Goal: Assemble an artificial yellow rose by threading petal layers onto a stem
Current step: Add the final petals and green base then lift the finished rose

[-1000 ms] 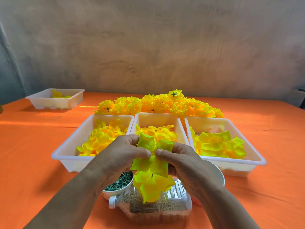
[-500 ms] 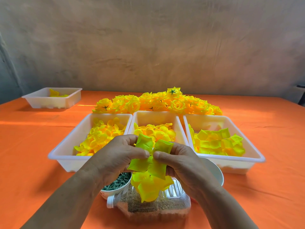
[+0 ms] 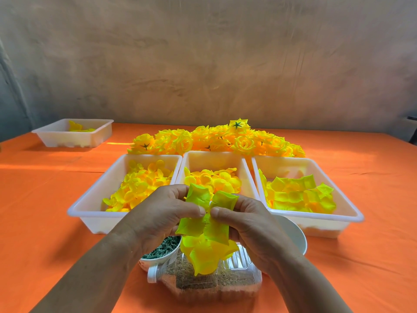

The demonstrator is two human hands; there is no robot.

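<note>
The left hand and right hand were held above the near edge of the counter, in front of the middle tray. Each grip was clamped on the petal layer, with the thumb tips almost meeting at its centre. Further hanging petals showed below it, over a plastic bottle. The stem could not be seen. Judgement: inner layers appeared threaded, and this large layer was being seated. Finished roses lay behind the trays. Probably remaining: pressing the layer home and adding any closing piece
</note>
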